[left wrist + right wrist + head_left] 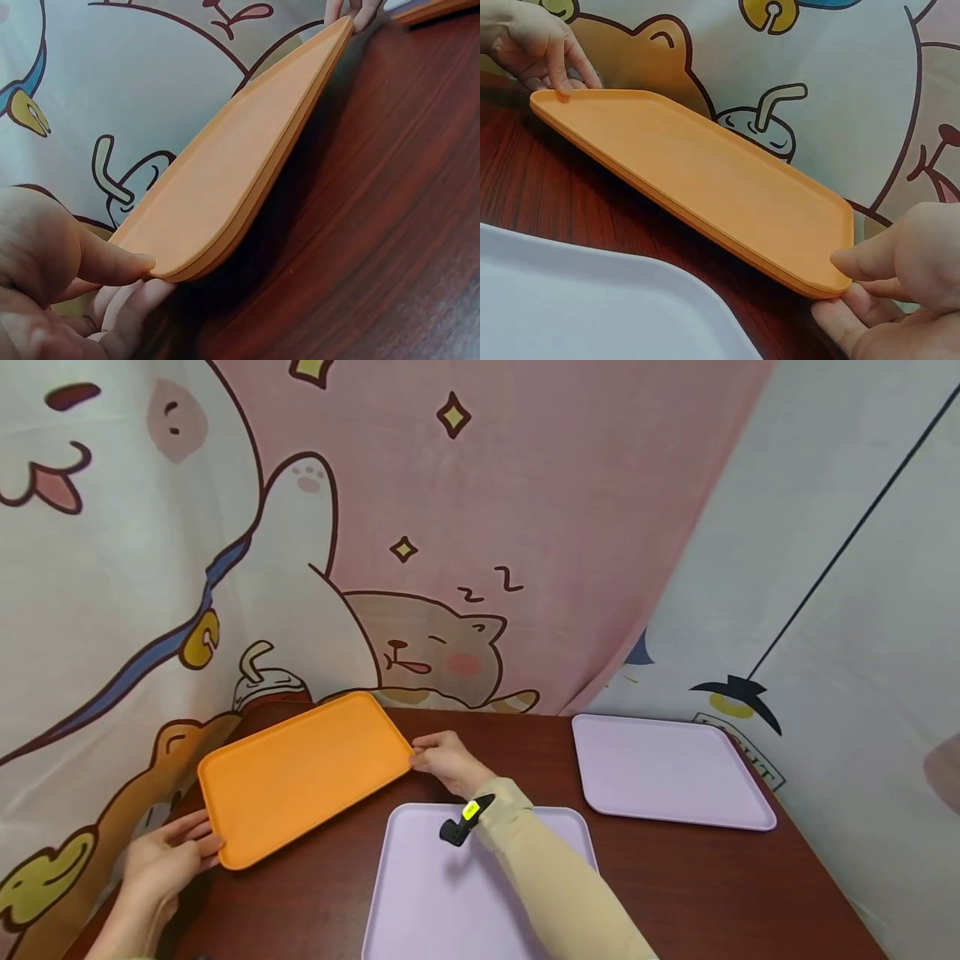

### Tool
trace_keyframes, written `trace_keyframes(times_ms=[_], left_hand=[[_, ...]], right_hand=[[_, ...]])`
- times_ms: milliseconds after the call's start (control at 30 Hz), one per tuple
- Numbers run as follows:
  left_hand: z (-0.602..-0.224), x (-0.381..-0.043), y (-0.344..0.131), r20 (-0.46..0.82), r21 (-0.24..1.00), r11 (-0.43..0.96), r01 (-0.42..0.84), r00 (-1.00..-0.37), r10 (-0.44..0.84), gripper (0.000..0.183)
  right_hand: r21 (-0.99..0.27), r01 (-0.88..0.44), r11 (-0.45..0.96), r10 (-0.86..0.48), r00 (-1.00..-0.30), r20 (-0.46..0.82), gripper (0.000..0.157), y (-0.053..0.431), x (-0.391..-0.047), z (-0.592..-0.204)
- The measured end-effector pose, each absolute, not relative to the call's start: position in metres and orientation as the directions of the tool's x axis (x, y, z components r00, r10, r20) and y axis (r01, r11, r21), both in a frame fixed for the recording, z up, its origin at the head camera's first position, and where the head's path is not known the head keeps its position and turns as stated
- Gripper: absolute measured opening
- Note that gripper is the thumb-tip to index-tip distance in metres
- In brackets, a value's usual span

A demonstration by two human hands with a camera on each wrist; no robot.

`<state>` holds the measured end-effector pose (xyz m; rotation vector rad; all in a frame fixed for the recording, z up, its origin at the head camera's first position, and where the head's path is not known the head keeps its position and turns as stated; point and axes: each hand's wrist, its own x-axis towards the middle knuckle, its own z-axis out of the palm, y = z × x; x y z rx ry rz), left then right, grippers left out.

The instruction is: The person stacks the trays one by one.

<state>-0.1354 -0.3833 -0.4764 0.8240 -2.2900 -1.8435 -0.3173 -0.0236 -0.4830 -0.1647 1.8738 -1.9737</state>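
An orange rectangular tray (307, 777) is held at the left of the dark wooden table, tilted up off it in the wrist views. Its edge shows two layers in the left wrist view, like two trays (247, 172) stacked together. My left hand (167, 856) pinches the near left corner, thumb on top and fingers beneath. At the opposite end, my right hand (452, 762) grips the right corner the same way, its thumb over the rim in the right wrist view. A lavender tray (420, 893) lies in front of me, partly hidden under my right forearm.
A second lavender tray (667, 772) lies at the table's right rear. Behind the table (675, 885) hangs a curtain (585, 527) printed with cartoon animals; the orange tray is close to it. A black band with a yellow-green marking (471, 811) sits on my right wrist.
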Motion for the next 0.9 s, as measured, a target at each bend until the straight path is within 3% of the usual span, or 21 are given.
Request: trace_keyframes(times_ms=[300, 667, 900], left_hand=[[-0.464, -0.133, -0.375, -0.220, 0.940, 0.166, -0.297, -0.903, -0.370, 0.068], [-0.454, -0.131, -0.370, -0.256, 0.908, 0.287, -0.306, -0.946, -0.199, 0.064], [-0.446, -0.133, -0.362, -0.263, 0.908, 0.281, -0.311, -0.945, -0.196, 0.065]], right_hand=[[-0.977, 0.212, 0.013, -0.413, -0.889, -0.198, 0.057, -0.007, -0.316, -0.474], [-0.967, 0.240, 0.082, -0.468, -0.848, -0.250, 0.038, 0.015, -0.313, -0.462], [-0.968, 0.242, 0.074, -0.486, -0.839, -0.247, 0.034, 0.030, -0.305, -0.453]])
